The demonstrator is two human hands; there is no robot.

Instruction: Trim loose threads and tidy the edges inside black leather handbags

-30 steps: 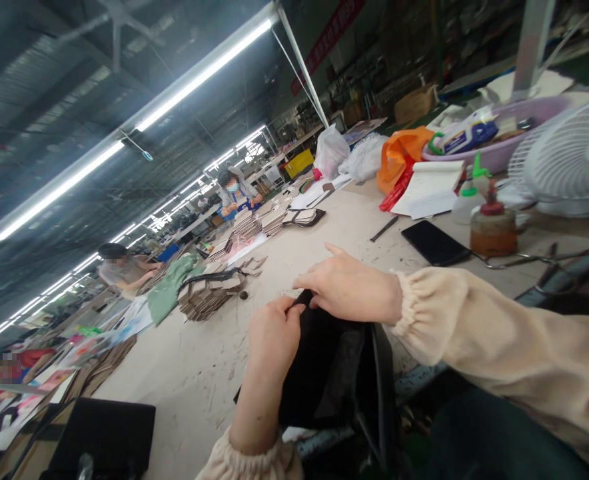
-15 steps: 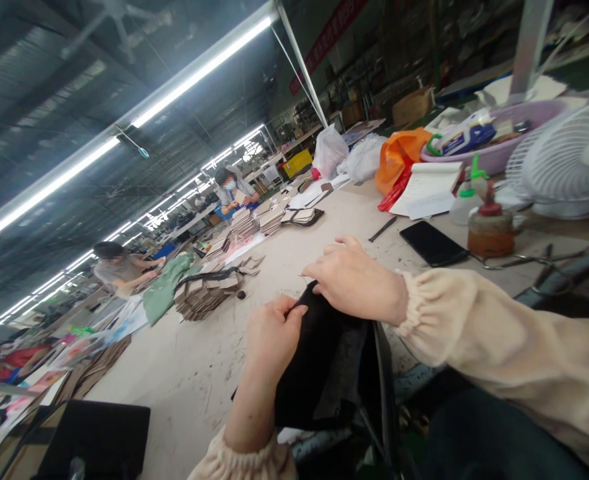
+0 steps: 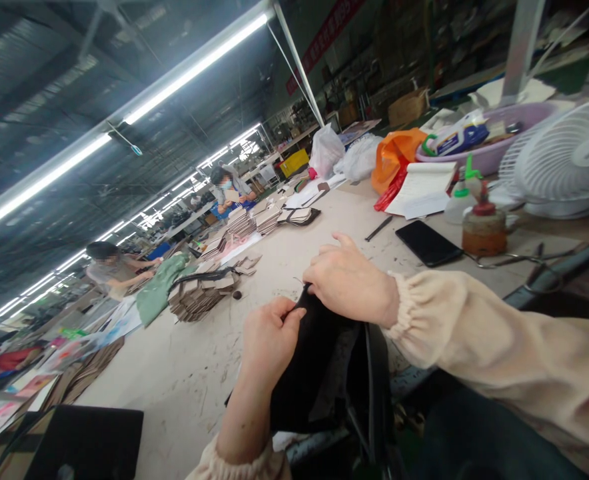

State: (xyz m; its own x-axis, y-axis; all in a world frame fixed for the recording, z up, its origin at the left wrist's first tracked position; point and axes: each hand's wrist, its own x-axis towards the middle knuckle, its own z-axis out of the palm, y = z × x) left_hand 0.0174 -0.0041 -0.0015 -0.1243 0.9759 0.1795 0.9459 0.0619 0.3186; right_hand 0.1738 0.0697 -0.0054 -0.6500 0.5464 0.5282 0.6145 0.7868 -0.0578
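At the near side of the table [image 3: 174,387], the black piece [image 3: 299,380] hangs down past the edge into shadow. The left hand [image 3: 269,333] has it in a narrow grip, thumb and bent finger pinched on its upper edge. The right hand [image 3: 349,280] is farther out from the body, its grip narrow too, fingers curled on the same edge; their undersides are hidden, so how firmly they hold I cannot tell. Between the two grips this edge slants away and to the right. The piece falls from there back toward the body, right of the left wrist and under the right hand; its long axis is lost in the dark. The phone [image 3: 428,243] lies flat beyond the right wrist.
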